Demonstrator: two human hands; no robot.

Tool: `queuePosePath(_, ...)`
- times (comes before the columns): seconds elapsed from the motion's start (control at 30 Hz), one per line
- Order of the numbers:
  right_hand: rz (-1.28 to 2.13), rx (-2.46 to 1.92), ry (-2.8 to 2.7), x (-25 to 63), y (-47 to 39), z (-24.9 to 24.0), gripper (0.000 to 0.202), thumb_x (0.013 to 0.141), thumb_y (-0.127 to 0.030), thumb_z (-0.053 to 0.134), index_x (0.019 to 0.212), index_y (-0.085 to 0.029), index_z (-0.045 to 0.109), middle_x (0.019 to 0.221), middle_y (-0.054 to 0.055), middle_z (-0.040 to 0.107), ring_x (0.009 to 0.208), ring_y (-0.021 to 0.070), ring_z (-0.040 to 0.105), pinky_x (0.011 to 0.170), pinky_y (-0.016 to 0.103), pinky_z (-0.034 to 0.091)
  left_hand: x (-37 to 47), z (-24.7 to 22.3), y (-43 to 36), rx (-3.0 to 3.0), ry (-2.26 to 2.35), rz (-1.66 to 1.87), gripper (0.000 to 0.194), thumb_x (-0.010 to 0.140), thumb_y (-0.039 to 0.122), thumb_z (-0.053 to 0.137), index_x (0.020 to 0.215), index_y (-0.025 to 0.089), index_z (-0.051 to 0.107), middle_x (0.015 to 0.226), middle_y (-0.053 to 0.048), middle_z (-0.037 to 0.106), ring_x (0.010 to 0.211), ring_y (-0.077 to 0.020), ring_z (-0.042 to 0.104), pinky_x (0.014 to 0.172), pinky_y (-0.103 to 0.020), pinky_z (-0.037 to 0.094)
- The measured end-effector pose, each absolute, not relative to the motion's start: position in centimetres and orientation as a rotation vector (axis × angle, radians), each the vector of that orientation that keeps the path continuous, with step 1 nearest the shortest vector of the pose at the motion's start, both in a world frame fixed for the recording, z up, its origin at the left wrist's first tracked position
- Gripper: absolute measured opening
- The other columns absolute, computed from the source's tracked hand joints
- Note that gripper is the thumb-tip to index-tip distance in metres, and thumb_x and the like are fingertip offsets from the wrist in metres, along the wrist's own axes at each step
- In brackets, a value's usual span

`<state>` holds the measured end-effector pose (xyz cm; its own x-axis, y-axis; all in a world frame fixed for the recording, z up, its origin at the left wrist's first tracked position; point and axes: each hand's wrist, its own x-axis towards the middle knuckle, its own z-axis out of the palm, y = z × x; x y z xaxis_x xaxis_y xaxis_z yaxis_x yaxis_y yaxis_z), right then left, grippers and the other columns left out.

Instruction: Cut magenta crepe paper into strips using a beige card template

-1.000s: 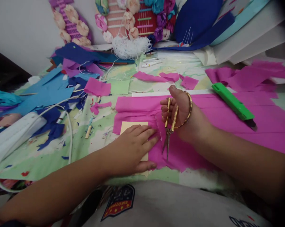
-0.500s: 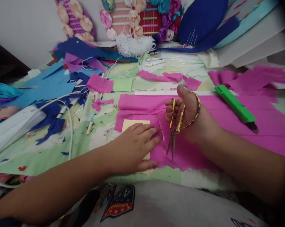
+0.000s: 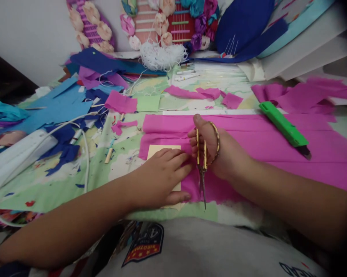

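Observation:
My left hand (image 3: pixel 164 175) lies flat, fingers stretched out, pressing a pale yellow card (image 3: pixel 158 150) onto the left end of a sheet of pink crepe paper (image 3: pixel 277 142). Beside it, my right hand (image 3: pixel 213 150) holds gold-handled scissors (image 3: pixel 202 165), with fingers through the handle loops. The scissor blades point down toward the front edge of the pink paper, close to the left fingertips, and are slightly apart. Part of the card is hidden under the left hand.
A green box cutter (image 3: pixel 284 125) lies on the pink paper at right. Blue paper scraps (image 3: pixel 58 102), a white power strip (image 3: pixel 23 154) and its cable are at left. White yarn (image 3: pixel 161 55) sits at the back, below flower-decorated pieces. Pink scraps (image 3: pixel 193 92) lie behind the sheet.
My right hand has moved left and a little nearer to me with the scissors, whose blades are now less widely spread. My left hand stays on the card.

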<state>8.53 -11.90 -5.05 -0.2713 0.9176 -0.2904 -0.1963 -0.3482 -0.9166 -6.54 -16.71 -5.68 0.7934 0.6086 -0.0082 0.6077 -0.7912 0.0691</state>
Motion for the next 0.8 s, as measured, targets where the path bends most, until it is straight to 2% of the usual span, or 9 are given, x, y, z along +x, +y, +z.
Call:
queuePosePath(0.27, 1.626, -1.172, -1.136, 8.6, -12.5, -5.3, 0.035, 0.071, -0.056, 0.047, 0.067, -0.022, 0.053, 0.047, -0.002, 0.046, 0.042, 0.0097, 0.041, 0.04, 0.024, 0.03, -6.6, -5.9, -16.7, 2.918, 0.984, 0.067, 0.057, 0.08, 0.054, 0.039, 0.117, 0.01, 0.046, 0.12, -0.018, 0.046, 0.114, -0.0311, 0.037, 0.093, -0.047, 0.028)
queuePosePath(0.5, 1.573, -1.193, -1.093, 8.6, -12.9, -5.5, 0.036, 0.071, -0.056, 0.047, 0.06, -0.022, 0.046, 0.045, -0.002, 0.041, 0.041, 0.0099, 0.039, 0.039, 0.025, 0.03, -6.6, -5.9, -16.7, 2.891, 1.004, 0.004, 0.059, 0.081, 0.053, 0.039, 0.12, 0.009, 0.045, 0.123, -0.019, 0.043, 0.114, -0.0328, 0.036, 0.093, -0.048, 0.027)
queuePosePath(0.7, 1.667, -1.155, -0.919, 8.7, -12.1, -4.8, 0.038, 0.069, -0.057, 0.05, 0.057, -0.022, 0.043, 0.045, -0.004, 0.036, 0.037, 0.0074, 0.032, 0.036, 0.023, 0.026, -6.7, -5.8, -16.7, 2.886, 1.004, 0.026, 0.058, 0.08, 0.053, 0.04, 0.12, 0.01, 0.044, 0.124, -0.019, 0.042, 0.114, -0.032, 0.036, 0.092, -0.048, 0.028)
queuePosePath(0.8, 1.8, -1.175, -0.752, 8.9, -11.5, -3.6, 0.043, 0.069, -0.061, 0.045, 0.055, -0.021, 0.042, 0.044, -0.005, 0.031, 0.036, 0.0064, 0.027, 0.036, 0.022, 0.024, -6.6, -5.6, -16.9, 2.882, 0.999, 0.053, 0.062, 0.078, 0.056, 0.042, 0.12, 0.011, 0.044, 0.124, -0.019, 0.042, 0.113, -0.033, 0.036, 0.092, -0.049, 0.027)
